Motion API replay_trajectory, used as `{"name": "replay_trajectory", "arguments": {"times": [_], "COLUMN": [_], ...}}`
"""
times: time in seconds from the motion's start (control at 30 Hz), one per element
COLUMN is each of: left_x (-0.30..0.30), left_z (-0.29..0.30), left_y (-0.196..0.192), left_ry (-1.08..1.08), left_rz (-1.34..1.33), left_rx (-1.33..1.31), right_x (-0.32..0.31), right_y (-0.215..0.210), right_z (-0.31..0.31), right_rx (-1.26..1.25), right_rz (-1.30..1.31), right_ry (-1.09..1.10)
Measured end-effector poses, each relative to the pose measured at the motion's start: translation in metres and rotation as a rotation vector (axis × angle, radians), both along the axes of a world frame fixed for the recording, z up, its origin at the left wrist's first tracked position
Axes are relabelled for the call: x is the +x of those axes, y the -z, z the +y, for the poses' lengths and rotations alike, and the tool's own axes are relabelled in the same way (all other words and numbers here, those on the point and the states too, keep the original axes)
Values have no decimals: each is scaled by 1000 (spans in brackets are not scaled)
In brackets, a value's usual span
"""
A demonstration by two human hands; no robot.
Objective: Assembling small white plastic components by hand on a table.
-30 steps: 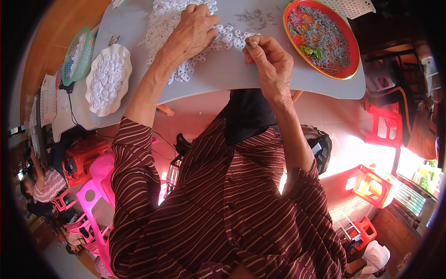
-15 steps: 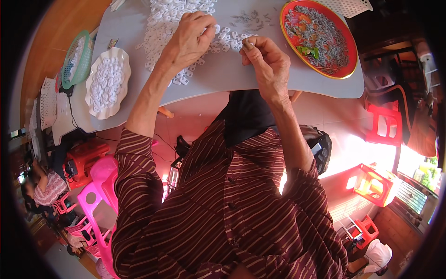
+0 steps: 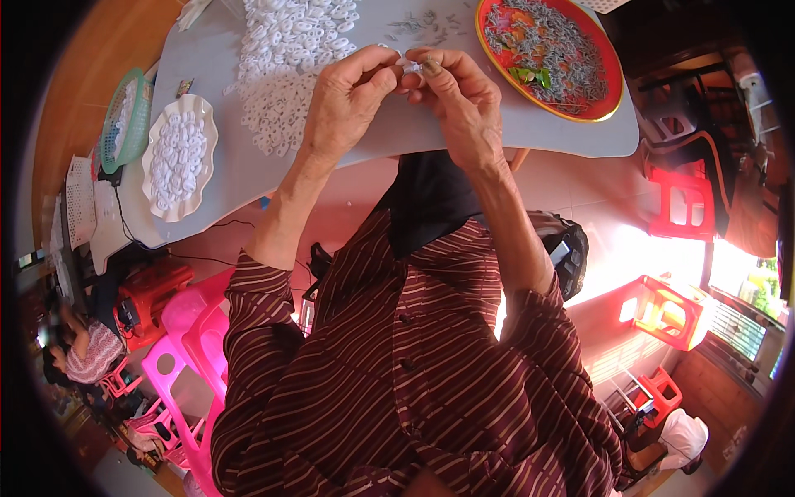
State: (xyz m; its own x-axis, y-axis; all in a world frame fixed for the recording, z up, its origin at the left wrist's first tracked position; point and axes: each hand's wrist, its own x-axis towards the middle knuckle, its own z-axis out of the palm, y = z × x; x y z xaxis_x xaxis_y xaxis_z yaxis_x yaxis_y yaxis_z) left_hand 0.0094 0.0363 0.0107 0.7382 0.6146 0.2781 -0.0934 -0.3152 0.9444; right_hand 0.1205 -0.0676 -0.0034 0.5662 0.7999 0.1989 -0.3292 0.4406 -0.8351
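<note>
My left hand (image 3: pixel 349 101) and my right hand (image 3: pixel 465 103) meet above the near part of the grey table (image 3: pixel 373 137). Both are closed in a pinch, fingertips almost touching. Between them shows a small white plastic piece (image 3: pixel 409 66), partly covered by the fingers. Whether the right fingers also hold a nail is hidden. Left of my hands spreads a heap of small white plastic pieces (image 3: pixel 294 41), which look like cable clips. Loose small grey nails (image 3: pixel 426 27) lie beyond my hands.
At the right, a red round tray (image 3: pixel 614 91) holds many grey nails and green bits. A wavy-edged white dish (image 3: pixel 207 157) with white pieces and a green basket (image 3: pixel 110 141) stand at the left. Pink chairs (image 3: pixel 166 364) and red stools (image 3: pixel 679 203) surround the table; other people sit at lower left.
My left hand has come right and down from the heap to meet my right hand, which moved slightly left and up. The white piece is now between both hands' fingertips.
</note>
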Motion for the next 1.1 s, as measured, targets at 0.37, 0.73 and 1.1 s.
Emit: {"name": "replay_trajectory", "arguments": {"times": [0.37,0.73,1.1], "left_x": [-2,2,0], "left_z": [-7,-20,-2], "left_y": [-3,-16,-5], "left_ry": [-117,-87,62], "left_rz": [27,85,-45], "left_rx": [541,133,-578], "right_x": [1,-2,-1], "right_y": [1,1,0], "right_z": [-2,-2,0], "right_rx": [17,-9,66], "right_rz": [36,-37,-113], "right_ry": [-23,40,-59]}}
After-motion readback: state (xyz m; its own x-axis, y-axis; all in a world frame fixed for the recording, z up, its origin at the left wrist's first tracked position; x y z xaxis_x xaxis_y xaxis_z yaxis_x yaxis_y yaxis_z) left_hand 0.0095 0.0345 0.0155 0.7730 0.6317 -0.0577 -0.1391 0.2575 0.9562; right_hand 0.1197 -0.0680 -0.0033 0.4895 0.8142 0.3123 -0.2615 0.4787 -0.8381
